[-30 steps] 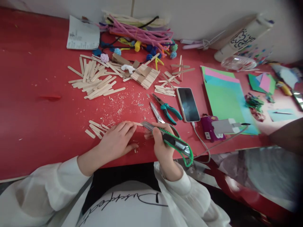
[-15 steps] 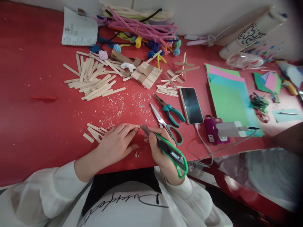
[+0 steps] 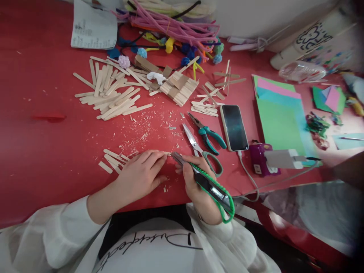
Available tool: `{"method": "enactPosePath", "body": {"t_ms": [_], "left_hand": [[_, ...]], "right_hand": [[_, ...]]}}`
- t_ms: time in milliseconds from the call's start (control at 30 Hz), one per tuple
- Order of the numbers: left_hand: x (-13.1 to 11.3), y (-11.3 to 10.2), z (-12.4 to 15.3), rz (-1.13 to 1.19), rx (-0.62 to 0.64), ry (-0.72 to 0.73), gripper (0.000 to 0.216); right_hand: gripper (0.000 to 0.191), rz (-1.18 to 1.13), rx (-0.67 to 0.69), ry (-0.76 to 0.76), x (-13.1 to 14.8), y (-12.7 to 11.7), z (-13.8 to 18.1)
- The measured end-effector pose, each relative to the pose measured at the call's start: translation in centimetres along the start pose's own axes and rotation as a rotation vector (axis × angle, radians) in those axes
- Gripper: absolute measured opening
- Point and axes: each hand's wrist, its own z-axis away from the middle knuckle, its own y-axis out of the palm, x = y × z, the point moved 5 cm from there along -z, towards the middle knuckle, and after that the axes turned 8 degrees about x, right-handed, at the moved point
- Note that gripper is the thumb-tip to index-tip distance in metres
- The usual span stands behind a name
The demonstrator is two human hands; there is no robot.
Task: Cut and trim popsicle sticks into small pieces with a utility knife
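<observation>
My right hand (image 3: 199, 182) is closed around a green and black utility knife (image 3: 212, 185), its blade pointing up and left. The blade tip meets the end of a thin wooden craft stick (image 3: 167, 153). My left hand (image 3: 143, 170) presses that stick onto the red table, its fingers covering most of it. Several cut craft sticks (image 3: 112, 160) lie just left of my left hand. Scissors with grey-green handles (image 3: 196, 146) and teal-handled pliers (image 3: 209, 132) rest beyond my right hand. Wood shavings (image 3: 142, 131) are scattered in front of both hands.
A pile of craft sticks (image 3: 110, 91) and a bundled stack of sticks (image 3: 179, 88) lie farther back. Pink pipe cleaners (image 3: 176, 24) are along the wall. To the right are a charging phone (image 3: 234, 127), a purple box (image 3: 258, 159) and coloured paper (image 3: 280, 117).
My right hand and the utility knife have shifted slightly right and down. My left hand keeps its place on the stick. The camera view has moved a little.
</observation>
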Motion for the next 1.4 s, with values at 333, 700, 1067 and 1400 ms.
{"method": "enactPosePath", "body": {"t_ms": [333,700,1067,1400], "left_hand": [[-0.1,0.0,-0.1,-0.012,-0.008,0.011,0.036],[-0.2,0.2,0.1,-0.032,-0.021,-0.027,0.040],[-0.3,0.0,0.1,0.007,-0.026,-0.024,0.038],[-0.3,0.1,0.0,-0.004,-0.006,-0.031,0.043]], "right_hand": [[0.012,0.037,0.020,0.004,0.5,-0.2,-0.3],[0.009,0.231,0.037,-0.177,2.2,0.0,-1.7],[0.008,0.208,0.015,-0.157,2.1,0.6,-1.5],[0.012,-0.533,-0.077,0.137,-2.3,1.8,-0.2]]}}
